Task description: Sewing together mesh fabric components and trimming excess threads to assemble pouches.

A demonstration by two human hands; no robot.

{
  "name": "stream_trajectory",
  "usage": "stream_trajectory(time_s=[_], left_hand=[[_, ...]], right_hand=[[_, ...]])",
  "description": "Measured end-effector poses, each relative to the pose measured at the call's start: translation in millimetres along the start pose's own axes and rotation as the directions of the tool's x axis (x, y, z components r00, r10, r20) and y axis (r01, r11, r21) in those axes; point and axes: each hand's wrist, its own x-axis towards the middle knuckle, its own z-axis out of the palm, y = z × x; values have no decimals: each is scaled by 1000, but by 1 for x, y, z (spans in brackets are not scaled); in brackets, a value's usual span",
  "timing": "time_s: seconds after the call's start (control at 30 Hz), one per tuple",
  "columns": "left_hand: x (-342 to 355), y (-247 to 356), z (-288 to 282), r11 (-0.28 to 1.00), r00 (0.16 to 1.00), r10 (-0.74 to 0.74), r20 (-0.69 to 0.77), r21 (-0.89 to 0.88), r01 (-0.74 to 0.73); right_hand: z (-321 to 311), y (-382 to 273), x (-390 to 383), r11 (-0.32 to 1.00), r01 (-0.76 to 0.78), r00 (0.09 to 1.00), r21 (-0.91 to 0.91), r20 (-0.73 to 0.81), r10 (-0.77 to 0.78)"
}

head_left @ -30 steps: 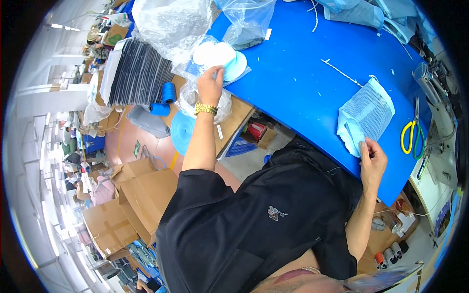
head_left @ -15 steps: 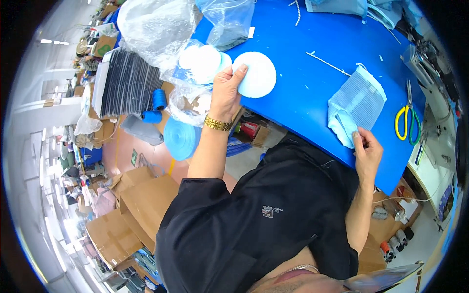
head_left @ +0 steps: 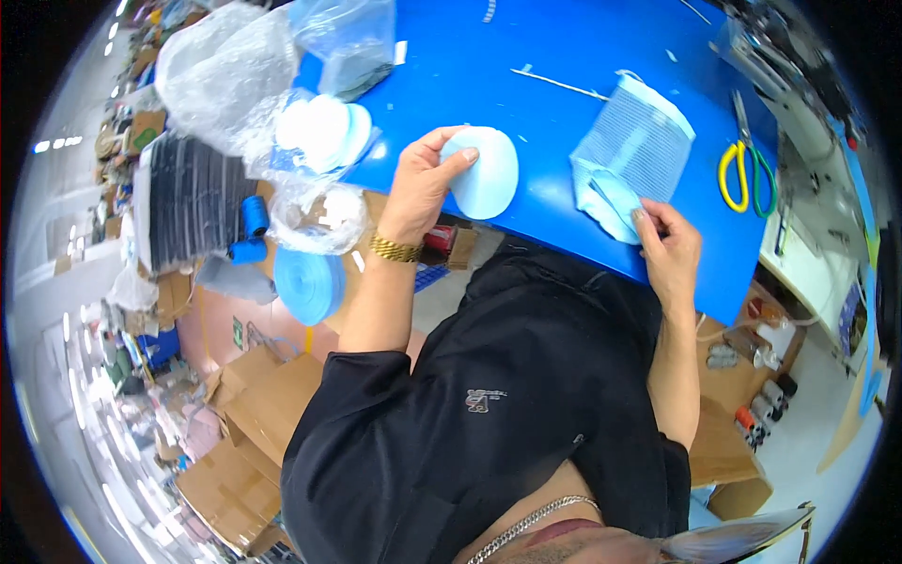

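Observation:
A pale blue fabric disc (head_left: 489,174) is pinched in my left hand (head_left: 423,179), thumb on its face, over the front edge of the blue table (head_left: 451,66). My right hand (head_left: 667,249) grips the folded light blue fabric (head_left: 611,207) at one end of a mesh pouch (head_left: 639,127), which lies on the tabletop. A pile of white and pale discs (head_left: 324,132) on clear plastic is to the left. Yellow-and-green scissors (head_left: 735,177) lie beside the pouch at the right, and a thin white cord (head_left: 554,82) runs behind it.
Plastic bags (head_left: 225,75) cover the back left, near dark stacked sheets (head_left: 188,197), blue spools (head_left: 254,218) and a coiled blue strip (head_left: 305,287). Machinery (head_left: 785,122) borders the right. Cardboard boxes (head_left: 254,395) stand at lower left.
My left hand took a disc from the pile and moved it rightward along the table's front edge. My right hand stays on the pouch. The whole view has shifted.

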Motion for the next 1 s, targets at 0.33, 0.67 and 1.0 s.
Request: stream_trajectory(time_s=[0.33,0.67,1.0], left_hand=[[-15,14,66,888,934,-49,354,443,-122],[29,-13,113,445,723,126,679,613,-653],[23,-19,114,683,809,166,564,526,-507]], right_hand=[[-11,-4,2,995,-8,997,101,79,0],[-20,-16,-9,972,78,990,220,96,-101],[-37,-32,-6,951,298,942,-85,188,-278]])
